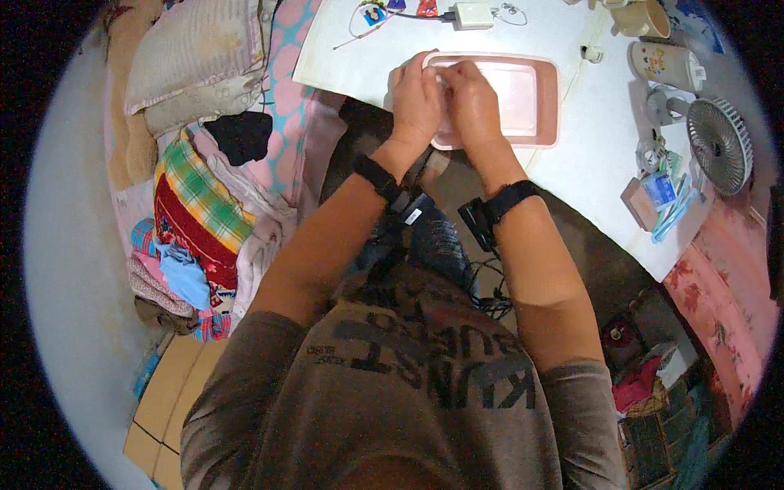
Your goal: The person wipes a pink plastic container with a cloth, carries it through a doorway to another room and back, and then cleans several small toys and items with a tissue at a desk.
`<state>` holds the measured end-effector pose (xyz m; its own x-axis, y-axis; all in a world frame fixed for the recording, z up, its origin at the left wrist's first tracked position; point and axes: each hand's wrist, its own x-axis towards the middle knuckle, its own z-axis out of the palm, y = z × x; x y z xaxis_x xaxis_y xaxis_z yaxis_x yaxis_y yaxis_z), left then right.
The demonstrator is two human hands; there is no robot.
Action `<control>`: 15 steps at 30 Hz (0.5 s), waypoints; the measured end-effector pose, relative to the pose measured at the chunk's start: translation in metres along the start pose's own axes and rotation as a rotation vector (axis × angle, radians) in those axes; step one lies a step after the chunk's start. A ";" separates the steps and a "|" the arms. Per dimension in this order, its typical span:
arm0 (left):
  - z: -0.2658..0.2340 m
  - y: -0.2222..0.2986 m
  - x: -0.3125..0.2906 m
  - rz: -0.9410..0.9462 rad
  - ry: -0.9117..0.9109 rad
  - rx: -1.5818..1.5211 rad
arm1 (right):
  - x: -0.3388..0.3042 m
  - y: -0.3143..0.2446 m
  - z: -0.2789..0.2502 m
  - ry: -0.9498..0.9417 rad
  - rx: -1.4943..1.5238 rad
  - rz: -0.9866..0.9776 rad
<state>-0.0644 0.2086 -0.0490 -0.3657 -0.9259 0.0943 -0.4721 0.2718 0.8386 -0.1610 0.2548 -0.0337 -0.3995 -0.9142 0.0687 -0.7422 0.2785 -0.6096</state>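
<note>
A shallow pink rectangular tray (550,102) lies at the near edge of the white table, its left end partly over the edge. My left hand (416,102) is closed at the tray's left end, covering part of that rim. Just beside it my right hand (474,100) is closed over the tray's inside, fingers curled in toward the left hand. The fingertips of both hands meet; whatever is between them is hidden. Each wrist wears a black strap with a small dark device.
On the white table (596,175) stand a small grey fan (719,145), a lidded cup (665,65) and a beige mug (642,20). A white adapter (474,15) with a cable lies at the back. Folded blankets (200,196) and pillows (196,53) rest on the bed at left.
</note>
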 end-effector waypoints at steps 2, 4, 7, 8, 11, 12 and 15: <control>0.006 0.007 0.001 -0.064 0.039 0.028 | -0.004 0.011 -0.006 -0.068 0.036 -0.086; 0.004 0.006 0.002 -0.059 0.044 0.028 | -0.009 0.017 -0.016 -0.148 0.016 -0.159; 0.003 0.002 0.001 -0.030 0.052 0.040 | -0.017 0.030 -0.036 -0.286 -0.002 -0.271; 0.002 -0.001 0.001 -0.010 0.062 0.054 | -0.017 0.033 -0.043 -0.370 -0.031 -0.280; 0.004 0.002 0.002 0.009 0.052 0.023 | -0.009 0.051 -0.053 -0.319 -0.039 -0.068; 0.004 0.002 0.002 0.005 0.055 0.030 | 0.001 0.048 -0.051 -0.222 0.085 0.131; 0.007 0.007 0.002 0.019 0.029 0.004 | 0.000 0.048 -0.042 -0.009 -0.101 -0.093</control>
<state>-0.0736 0.2104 -0.0467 -0.3509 -0.9279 0.1258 -0.4686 0.2903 0.8343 -0.2199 0.2804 -0.0297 -0.3219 -0.9398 0.1144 -0.8263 0.2199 -0.5186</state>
